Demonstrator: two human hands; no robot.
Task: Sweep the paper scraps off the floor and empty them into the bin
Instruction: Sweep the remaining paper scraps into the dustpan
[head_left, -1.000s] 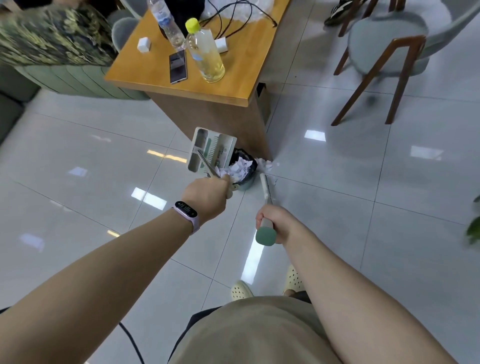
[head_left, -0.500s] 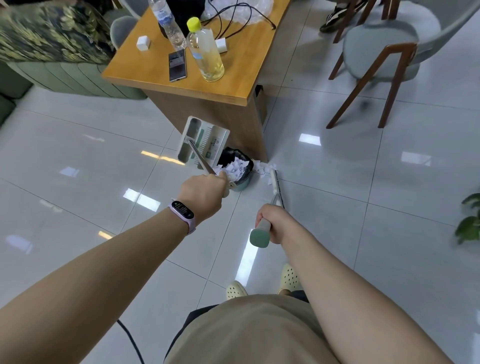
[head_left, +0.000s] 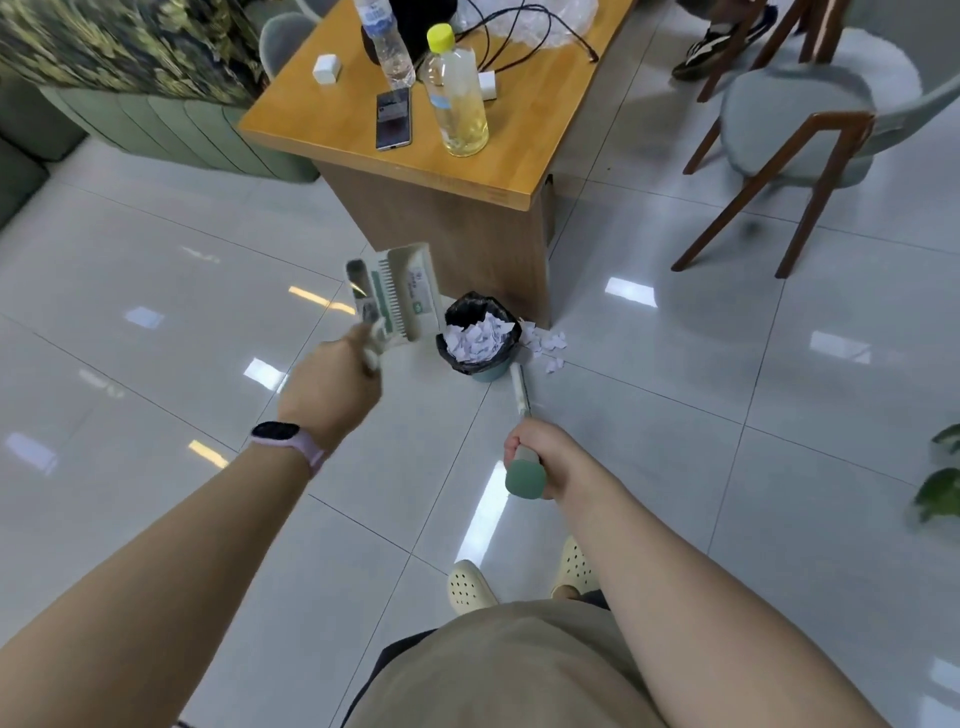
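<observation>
Dustpan lifted beside the full bin, broom held upright, some scraps left on the tiles.

At left, the dustpan (head_left: 395, 296) is held off the floor by its handle, around which the left hand (head_left: 332, 387) is curled; it is judged light and rigid. Just right of it, the bin (head_left: 479, 340) is seen heaped with paper scraps (head_left: 545, 345), more of which lie on the floor beside it, against the table base; these are judged featherlight and easily scattered. Nearer and right, the broom handle (head_left: 522, 397) is clasped at its green end by the right hand (head_left: 545, 457).
</observation>
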